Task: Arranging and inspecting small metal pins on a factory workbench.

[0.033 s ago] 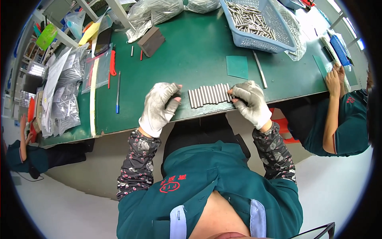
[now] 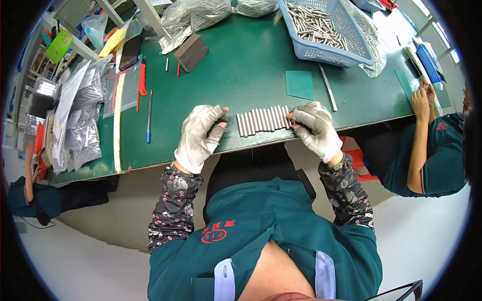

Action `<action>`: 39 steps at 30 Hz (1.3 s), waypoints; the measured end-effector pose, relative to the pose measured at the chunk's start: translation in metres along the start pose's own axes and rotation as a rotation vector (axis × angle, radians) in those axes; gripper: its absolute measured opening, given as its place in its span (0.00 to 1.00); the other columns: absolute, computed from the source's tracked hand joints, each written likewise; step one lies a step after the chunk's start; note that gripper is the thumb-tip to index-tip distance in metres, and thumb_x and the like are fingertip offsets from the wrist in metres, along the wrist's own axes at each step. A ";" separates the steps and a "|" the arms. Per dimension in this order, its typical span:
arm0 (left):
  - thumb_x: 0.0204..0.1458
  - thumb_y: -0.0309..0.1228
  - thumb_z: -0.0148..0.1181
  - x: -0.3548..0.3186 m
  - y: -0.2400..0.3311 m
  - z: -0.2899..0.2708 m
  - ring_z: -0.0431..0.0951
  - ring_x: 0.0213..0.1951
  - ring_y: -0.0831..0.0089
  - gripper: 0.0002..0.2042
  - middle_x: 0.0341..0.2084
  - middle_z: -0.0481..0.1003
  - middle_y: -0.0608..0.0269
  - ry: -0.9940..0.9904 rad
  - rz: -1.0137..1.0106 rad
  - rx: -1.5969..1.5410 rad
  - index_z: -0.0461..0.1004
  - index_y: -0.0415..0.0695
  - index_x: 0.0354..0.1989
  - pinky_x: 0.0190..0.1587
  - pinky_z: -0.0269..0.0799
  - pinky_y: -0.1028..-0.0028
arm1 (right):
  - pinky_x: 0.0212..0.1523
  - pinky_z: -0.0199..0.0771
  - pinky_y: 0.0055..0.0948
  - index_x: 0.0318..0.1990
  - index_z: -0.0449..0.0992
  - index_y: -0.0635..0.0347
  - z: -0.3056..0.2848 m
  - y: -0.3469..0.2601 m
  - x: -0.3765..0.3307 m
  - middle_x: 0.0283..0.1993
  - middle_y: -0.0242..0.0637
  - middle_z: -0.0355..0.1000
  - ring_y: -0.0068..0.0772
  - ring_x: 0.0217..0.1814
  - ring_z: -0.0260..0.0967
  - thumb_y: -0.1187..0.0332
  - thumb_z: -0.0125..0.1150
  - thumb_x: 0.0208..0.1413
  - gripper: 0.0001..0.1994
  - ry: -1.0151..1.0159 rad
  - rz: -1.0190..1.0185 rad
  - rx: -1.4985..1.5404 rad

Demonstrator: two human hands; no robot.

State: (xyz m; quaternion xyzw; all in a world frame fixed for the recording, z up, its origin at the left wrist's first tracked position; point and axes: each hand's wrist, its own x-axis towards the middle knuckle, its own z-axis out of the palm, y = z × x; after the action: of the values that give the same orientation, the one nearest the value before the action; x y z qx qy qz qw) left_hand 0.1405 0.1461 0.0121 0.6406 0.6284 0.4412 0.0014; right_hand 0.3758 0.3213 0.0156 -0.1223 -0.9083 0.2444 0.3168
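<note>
Head view: metal rods (image 2: 263,120) lie side by side in a row between both hands, right hand (image 2: 316,128) pinching its end, left hand (image 2: 201,135) loosely curled, just apart.

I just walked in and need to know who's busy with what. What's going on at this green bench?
A person in fingerless white gloves has a row of short metal rods lined up side by side near the front edge of the green table. The right hand touches the row's right end; the left hand rests just off its left end. A blue basket with more rods sits at the back. Another person's hands work at the right.
</note>
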 end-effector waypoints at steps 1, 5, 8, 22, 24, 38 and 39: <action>0.53 0.33 0.59 0.000 -0.001 -0.001 0.75 0.35 0.57 0.12 0.30 0.77 0.56 -0.012 0.036 0.020 0.72 0.37 0.39 0.42 0.70 0.65 | 0.44 0.66 0.38 0.37 0.78 0.60 0.000 0.000 0.000 0.34 0.39 0.73 0.45 0.40 0.68 0.75 0.60 0.41 0.12 -0.001 0.001 -0.003; 0.53 0.32 0.59 -0.002 0.002 -0.002 0.75 0.35 0.58 0.11 0.29 0.76 0.56 -0.009 0.073 0.037 0.73 0.37 0.39 0.41 0.70 0.64 | 0.45 0.67 0.39 0.37 0.78 0.64 0.001 0.001 0.006 0.34 0.41 0.74 0.43 0.41 0.69 0.77 0.59 0.44 0.10 0.061 0.016 0.103; 0.52 0.30 0.59 -0.004 0.004 -0.003 0.75 0.34 0.58 0.11 0.29 0.76 0.57 0.003 0.074 0.085 0.73 0.37 0.40 0.40 0.70 0.65 | 0.48 0.69 0.40 0.39 0.76 0.68 -0.003 -0.001 0.017 0.39 0.45 0.74 0.44 0.44 0.70 0.69 0.58 0.52 0.11 0.106 0.077 0.095; 0.39 0.27 0.67 -0.004 0.012 0.000 0.74 0.34 0.58 0.23 0.30 0.75 0.59 -0.101 0.042 0.170 0.73 0.45 0.48 0.40 0.69 0.64 | 0.64 0.52 0.54 0.59 0.64 0.60 0.059 -0.033 0.045 0.61 0.50 0.60 0.57 0.65 0.54 0.53 0.52 0.55 0.28 -0.353 -0.241 -0.163; 0.40 0.27 0.66 -0.005 0.013 0.000 0.74 0.35 0.58 0.21 0.31 0.76 0.59 -0.096 0.031 0.163 0.73 0.43 0.46 0.40 0.69 0.64 | 0.64 0.53 0.54 0.58 0.65 0.59 0.058 -0.036 0.047 0.61 0.49 0.61 0.57 0.65 0.54 0.53 0.53 0.54 0.28 -0.378 -0.259 -0.173; 0.57 0.47 0.53 -0.079 0.070 0.023 0.74 0.32 0.69 0.20 0.30 0.77 0.59 -0.179 -0.606 -0.619 0.72 0.38 0.41 0.39 0.67 0.75 | 0.62 0.59 0.44 0.54 0.70 0.57 0.052 -0.039 0.044 0.58 0.43 0.64 0.49 0.62 0.59 0.61 0.56 0.52 0.21 -0.426 -0.400 -0.139; 0.53 0.60 0.49 -0.082 0.057 0.033 0.74 0.38 0.67 0.35 0.40 0.76 0.55 -0.296 -0.729 -0.954 0.66 0.38 0.54 0.42 0.68 0.75 | 0.61 0.61 0.42 0.53 0.70 0.58 0.050 -0.041 0.043 0.57 0.43 0.65 0.49 0.62 0.59 0.62 0.57 0.52 0.21 -0.412 -0.408 -0.118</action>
State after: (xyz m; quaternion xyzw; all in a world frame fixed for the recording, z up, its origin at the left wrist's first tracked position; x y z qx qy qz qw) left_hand 0.2193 0.0858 -0.0227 0.3677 0.5337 0.5511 0.5257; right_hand 0.3078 0.2845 0.0250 0.0965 -0.9720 0.1420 0.1606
